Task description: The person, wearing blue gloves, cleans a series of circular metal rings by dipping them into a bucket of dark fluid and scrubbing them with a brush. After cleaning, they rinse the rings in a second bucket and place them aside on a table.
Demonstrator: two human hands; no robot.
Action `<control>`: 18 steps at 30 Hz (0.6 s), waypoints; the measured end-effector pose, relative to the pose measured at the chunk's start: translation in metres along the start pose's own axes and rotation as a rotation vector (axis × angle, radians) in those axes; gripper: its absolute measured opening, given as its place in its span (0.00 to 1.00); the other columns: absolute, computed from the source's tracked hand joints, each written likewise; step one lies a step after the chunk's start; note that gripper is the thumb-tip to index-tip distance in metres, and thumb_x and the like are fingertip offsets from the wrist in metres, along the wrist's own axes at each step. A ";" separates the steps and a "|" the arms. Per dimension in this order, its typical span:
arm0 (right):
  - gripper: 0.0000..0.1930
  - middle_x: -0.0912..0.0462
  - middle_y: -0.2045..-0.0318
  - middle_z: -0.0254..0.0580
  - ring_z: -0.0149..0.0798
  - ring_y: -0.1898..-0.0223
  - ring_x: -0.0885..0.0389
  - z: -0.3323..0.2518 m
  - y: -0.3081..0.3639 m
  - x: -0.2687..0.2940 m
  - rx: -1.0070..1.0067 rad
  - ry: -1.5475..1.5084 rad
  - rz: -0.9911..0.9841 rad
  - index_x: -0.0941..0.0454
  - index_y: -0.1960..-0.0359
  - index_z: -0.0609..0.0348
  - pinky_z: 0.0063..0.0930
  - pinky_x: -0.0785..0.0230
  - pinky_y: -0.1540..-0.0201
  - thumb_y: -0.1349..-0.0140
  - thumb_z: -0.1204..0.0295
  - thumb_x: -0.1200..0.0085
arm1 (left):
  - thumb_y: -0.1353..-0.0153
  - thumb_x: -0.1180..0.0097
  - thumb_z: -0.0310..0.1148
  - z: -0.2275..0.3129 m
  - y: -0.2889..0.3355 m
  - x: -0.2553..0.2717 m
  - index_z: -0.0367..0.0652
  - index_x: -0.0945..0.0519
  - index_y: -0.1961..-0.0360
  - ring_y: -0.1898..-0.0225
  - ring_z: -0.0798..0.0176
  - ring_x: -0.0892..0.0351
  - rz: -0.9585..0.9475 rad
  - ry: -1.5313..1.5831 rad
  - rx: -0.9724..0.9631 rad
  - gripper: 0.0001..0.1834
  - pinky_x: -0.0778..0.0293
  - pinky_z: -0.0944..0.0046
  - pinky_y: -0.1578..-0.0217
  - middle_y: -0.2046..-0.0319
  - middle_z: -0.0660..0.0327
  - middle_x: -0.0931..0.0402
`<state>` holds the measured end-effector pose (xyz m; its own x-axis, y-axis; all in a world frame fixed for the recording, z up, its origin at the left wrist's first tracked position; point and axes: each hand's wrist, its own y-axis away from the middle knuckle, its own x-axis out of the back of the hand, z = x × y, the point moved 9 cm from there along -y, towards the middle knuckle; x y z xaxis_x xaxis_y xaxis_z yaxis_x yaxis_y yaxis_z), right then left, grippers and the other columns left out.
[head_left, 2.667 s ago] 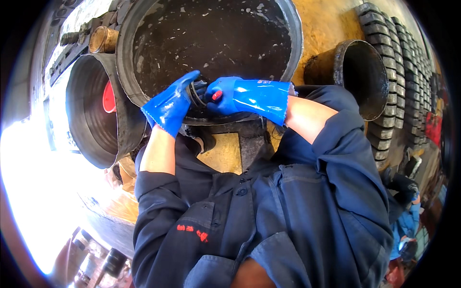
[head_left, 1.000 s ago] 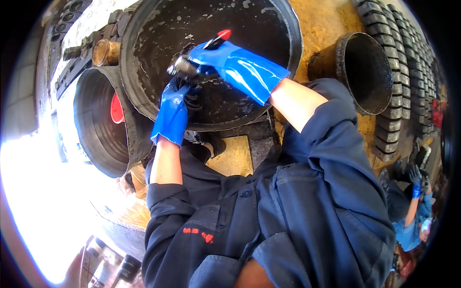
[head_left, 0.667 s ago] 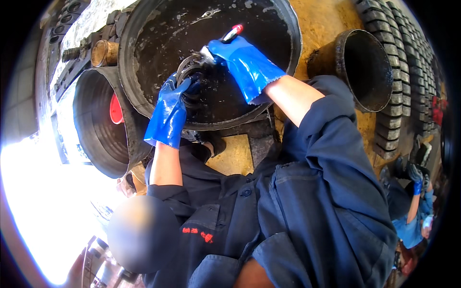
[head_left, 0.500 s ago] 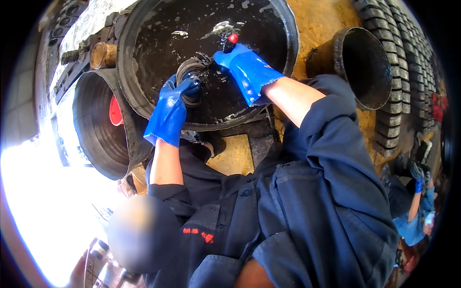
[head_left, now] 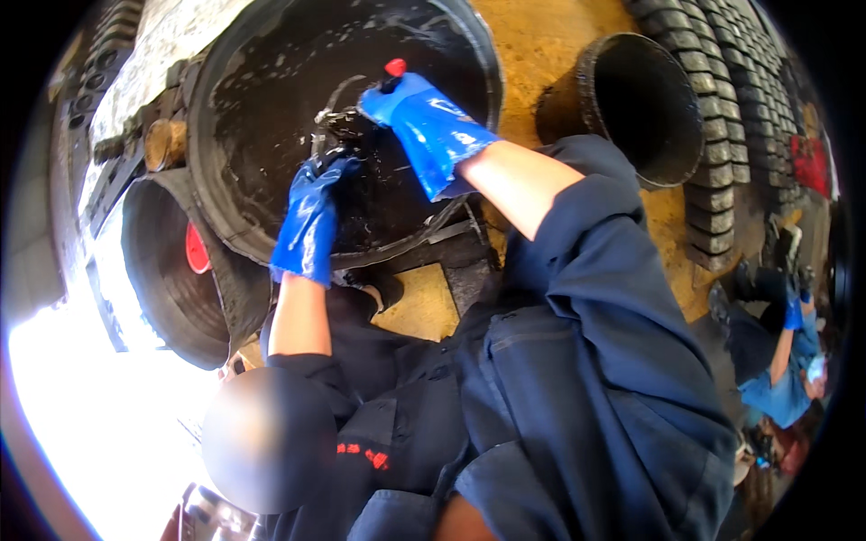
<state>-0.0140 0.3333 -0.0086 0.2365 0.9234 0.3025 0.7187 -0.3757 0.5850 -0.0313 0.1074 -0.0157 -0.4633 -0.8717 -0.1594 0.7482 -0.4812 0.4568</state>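
Observation:
A wide black tub (head_left: 492,77) holds dark, wet liquid with pale froth on it. Both my hands wear long blue rubber gloves and are over the tub. My left hand (head_left: 311,207) is closed on a dark, ringed round part (head_left: 336,122), which is wet and hard to make out against the liquid. To the right of it, my right hand (head_left: 408,106) grips a black handle with a red end (head_left: 394,68). The working end of this tool is hidden by the glove and the dark liquid.
At left a large black container (head_left: 171,270) lies tipped, with a red round thing (head_left: 197,248) inside. A wooden block (head_left: 166,144) sits beyond it. On the right stand a dark open drum (head_left: 586,86) and ribbed black tracks (head_left: 713,171). Another person (head_left: 776,392) is at far right.
The ringed part was raised and plainly visible before; now it sits lower and darker in the tub. The whole view has shifted, so the tub appears further left.

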 end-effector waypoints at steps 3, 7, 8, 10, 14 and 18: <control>0.19 0.10 0.63 0.50 0.46 0.59 0.11 -0.002 0.003 -0.004 0.021 0.071 0.098 0.11 0.58 0.59 0.37 0.21 0.50 0.37 0.55 0.35 | 0.29 0.43 0.26 0.002 0.018 0.021 0.38 0.14 0.42 0.49 0.57 0.14 -0.078 -0.576 -0.167 0.16 0.22 0.62 0.44 0.49 0.54 0.12; 0.18 0.10 0.61 0.59 0.55 0.57 0.10 0.008 0.001 -0.003 0.108 0.069 0.056 0.12 0.56 0.62 0.40 0.21 0.49 0.38 0.59 0.35 | 0.27 0.51 0.27 0.002 0.021 0.025 0.40 0.15 0.40 0.42 0.50 0.14 -0.203 -1.076 -0.261 0.19 0.21 0.57 0.40 0.46 0.47 0.13; 0.19 0.11 0.60 0.62 0.59 0.56 0.11 -0.002 0.009 -0.016 0.113 0.095 0.028 0.12 0.55 0.62 0.41 0.21 0.49 0.38 0.59 0.35 | 0.27 0.51 0.27 -0.002 0.021 0.042 0.40 0.15 0.40 0.42 0.50 0.14 -0.188 -1.074 -0.252 0.19 0.21 0.57 0.40 0.46 0.47 0.13; 0.19 0.11 0.60 0.64 0.63 0.54 0.12 -0.001 0.020 -0.021 0.114 0.171 -0.011 0.11 0.56 0.64 0.42 0.21 0.49 0.38 0.59 0.35 | 0.31 0.43 0.27 -0.041 0.018 0.088 0.36 0.15 0.43 0.45 0.54 0.14 -0.042 -0.186 0.228 0.17 0.21 0.58 0.40 0.49 0.56 0.12; 0.19 0.11 0.61 0.63 0.59 0.56 0.11 -0.001 0.024 -0.027 0.365 0.394 -0.154 0.13 0.53 0.66 0.43 0.22 0.50 0.36 0.60 0.36 | 0.38 0.37 0.39 0.013 0.026 0.039 0.38 0.15 0.46 0.48 0.40 0.14 0.027 -1.260 0.017 0.22 0.21 0.48 0.44 0.52 0.44 0.13; 0.16 0.10 0.61 0.45 0.42 0.60 0.12 0.008 0.016 -0.035 0.082 0.129 -0.223 0.11 0.53 0.59 0.36 0.24 0.53 0.33 0.60 0.37 | 0.38 0.37 0.37 0.006 0.020 0.059 0.42 0.13 0.46 0.42 0.37 0.18 0.187 -1.502 0.171 0.20 0.22 0.45 0.41 0.46 0.42 0.16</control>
<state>-0.0052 0.2955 -0.0158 -0.0148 0.9629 0.2695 0.7958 -0.1519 0.5862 -0.0465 0.0468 -0.0110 -0.4889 0.0318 0.8717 0.8357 -0.2696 0.4785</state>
